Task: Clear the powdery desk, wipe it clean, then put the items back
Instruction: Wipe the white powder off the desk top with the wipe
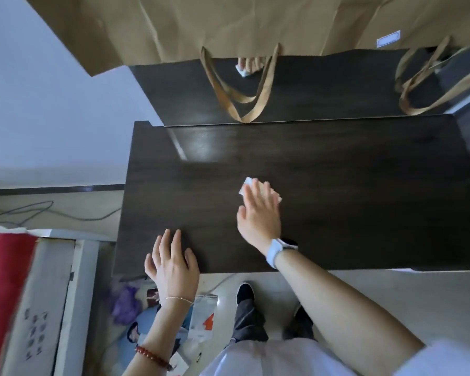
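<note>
The dark wooden desk fills the middle of the view, its top bare and glossy. My right hand lies flat with straight fingers on a white tissue, pressing it against the desk near the centre. My left hand rests open on the desk's front left edge, fingers spread. A glossy dark panel behind the desk mirrors my right hand and the tissue.
Two brown paper bags with long handles hang over the back panel from above. On the floor at left stand a white cardboard box, a red object, a purple item and papers. A cable runs along the floor.
</note>
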Available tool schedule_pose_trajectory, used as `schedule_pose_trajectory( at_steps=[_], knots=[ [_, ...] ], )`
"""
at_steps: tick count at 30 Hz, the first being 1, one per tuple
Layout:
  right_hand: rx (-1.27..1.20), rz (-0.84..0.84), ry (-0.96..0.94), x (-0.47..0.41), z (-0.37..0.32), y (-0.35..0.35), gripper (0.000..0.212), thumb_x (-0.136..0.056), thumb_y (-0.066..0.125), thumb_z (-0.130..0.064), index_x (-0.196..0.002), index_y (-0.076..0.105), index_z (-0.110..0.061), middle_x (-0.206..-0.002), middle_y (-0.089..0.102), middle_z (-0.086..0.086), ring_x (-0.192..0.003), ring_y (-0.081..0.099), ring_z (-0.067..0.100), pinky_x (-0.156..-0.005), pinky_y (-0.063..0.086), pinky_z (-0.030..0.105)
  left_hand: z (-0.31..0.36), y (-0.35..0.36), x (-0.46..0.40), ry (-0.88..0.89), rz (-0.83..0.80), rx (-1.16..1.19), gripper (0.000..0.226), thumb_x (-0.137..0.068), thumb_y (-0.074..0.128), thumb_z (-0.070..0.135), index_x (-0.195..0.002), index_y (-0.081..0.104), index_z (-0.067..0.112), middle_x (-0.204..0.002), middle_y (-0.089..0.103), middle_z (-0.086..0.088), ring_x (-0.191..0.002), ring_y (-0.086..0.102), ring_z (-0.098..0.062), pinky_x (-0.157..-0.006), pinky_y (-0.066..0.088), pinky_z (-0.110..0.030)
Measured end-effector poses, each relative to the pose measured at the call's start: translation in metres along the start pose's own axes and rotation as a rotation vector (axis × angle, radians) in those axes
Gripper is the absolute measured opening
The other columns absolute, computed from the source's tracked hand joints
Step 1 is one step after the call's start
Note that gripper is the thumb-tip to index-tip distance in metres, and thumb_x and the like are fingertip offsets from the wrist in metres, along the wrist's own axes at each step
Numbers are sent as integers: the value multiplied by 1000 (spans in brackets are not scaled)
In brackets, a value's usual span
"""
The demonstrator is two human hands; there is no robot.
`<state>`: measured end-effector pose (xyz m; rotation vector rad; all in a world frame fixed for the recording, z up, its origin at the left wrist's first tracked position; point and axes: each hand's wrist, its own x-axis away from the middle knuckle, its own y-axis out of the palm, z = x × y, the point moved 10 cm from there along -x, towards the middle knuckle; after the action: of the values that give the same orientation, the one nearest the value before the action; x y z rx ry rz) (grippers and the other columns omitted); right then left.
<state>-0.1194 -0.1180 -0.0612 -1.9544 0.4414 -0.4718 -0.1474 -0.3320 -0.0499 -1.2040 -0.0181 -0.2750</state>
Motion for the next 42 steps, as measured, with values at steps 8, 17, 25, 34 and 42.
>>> schedule_pose_trajectory(
  at_steps=[8,17,25,34,42],
  knots=[
    [39,-255,-656,67,-180,93,47,-94,36,-23,-140,28,-18,-155,18,4,-143,6,29,-117,0,45,-83,-22,13,-289,59,53,49,-92,40,16,-139,30,11,-151,25,-9,-141,16,-24,-112,8,-49],
    [-1,23,-803,126,-88,4,27,-71,63,-1,-89,74,-18,-102,74,0,-97,69,23,-76,58,37,-55,-18,42,-173,22,150,43,-92,42,18,-135,37,14,-149,28,-9,-138,21,-27,-110,15,-48],
    [-318,166,11,214,119,-78,35,-89,52,-3,-121,59,-15,-115,68,6,-104,64,24,-86,49,30,114,24,130,347,-144,142,42,-87,51,17,-129,48,12,-140,44,-10,-131,36,-30,-107,26,-45],
    [-303,634,784,561,370,-173,17,-93,51,-16,-105,63,-13,-93,73,8,-80,67,30,-67,44,29,345,154,441,1070,-509,1,47,-90,45,29,-135,37,17,-139,43,-4,-127,38,-25,-101,30,-38],
    [-318,886,1286,827,474,-169,15,-91,53,-13,-101,64,-11,-88,72,9,-80,65,32,-68,46,35,415,229,717,1550,-749,-161,47,-93,39,34,-138,33,23,-146,35,1,-134,30,-16,-109,23,-34]
  ],
)
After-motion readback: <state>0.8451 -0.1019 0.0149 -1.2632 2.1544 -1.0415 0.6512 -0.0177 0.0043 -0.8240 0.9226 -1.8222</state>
